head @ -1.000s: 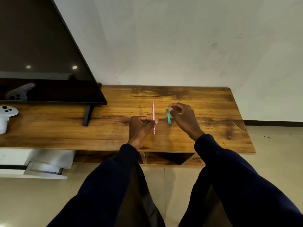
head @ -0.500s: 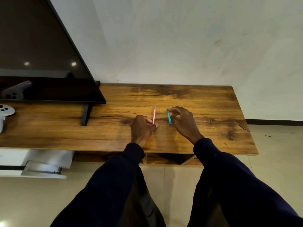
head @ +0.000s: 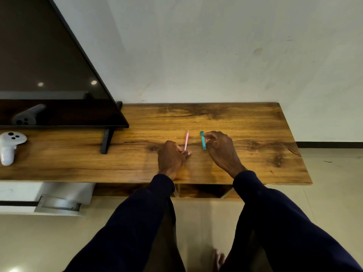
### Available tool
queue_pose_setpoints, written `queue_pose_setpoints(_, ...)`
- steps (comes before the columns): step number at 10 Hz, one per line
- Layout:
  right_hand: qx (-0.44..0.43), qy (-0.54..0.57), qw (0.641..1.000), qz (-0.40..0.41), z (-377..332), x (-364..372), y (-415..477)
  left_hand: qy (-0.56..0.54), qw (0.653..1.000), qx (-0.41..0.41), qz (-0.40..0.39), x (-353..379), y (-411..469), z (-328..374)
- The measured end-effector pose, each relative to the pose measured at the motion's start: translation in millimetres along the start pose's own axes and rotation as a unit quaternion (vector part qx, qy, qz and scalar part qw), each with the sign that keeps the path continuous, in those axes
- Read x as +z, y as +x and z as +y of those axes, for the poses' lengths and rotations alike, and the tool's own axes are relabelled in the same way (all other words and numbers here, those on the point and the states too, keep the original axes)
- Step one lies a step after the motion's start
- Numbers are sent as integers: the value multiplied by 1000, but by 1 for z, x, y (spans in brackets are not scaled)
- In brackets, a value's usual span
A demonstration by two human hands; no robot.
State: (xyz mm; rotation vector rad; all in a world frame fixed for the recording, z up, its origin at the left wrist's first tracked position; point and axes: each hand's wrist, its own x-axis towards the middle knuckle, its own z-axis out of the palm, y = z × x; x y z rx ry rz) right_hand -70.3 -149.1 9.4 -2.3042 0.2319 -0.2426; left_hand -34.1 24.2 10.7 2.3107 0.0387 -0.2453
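Pen in pink sits pinched low in your left hand, over the middle of the wooden table; its teal cap, just to the right, is nipped by your right hand. Both look light, stiff and slick, so grip mid-barrel
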Motion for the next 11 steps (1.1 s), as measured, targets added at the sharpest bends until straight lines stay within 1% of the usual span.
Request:
queue_pose_setpoints(2, -9, -11, 1000, -18, -1, -5, -2, 31, 999, 1, 24, -8, -13, 5)
queue_pose_setpoints(4, -6, -18, 1000, -14, -1, -7, 7, 54, 997, 47, 15, -4, -12, 6)
queue_pose_setpoints(6, 6, -10, 1000, -13, 3, -10, 16, 40, 998, 41, -23, 11, -4, 15)
queue_pose_setpoints(7, 10, -17, 1000, -12, 6, -13, 19, 38, 998, 54, -16, 19, 0, 14)
queue_pose_setpoints(8, 15, -24, 999, -17, 7, -15, 21, 45, 997, 66, 10, 21, 4, 13)
queue_pose_setpoints(9, 15, -28, 999, -23, 10, -14, 24, 37, 997, 66, 17, 20, 8, 11)
queue_pose_setpoints(10, 18, -33, 999, -37, 8, -15, 28, 31, 997, 70, 2, 20, 9, 9)
queue_pose_setpoints(11, 8, -27, 999, -27, 9, -12, 31, 0, 998, 64, 13, 17, 13, 10)
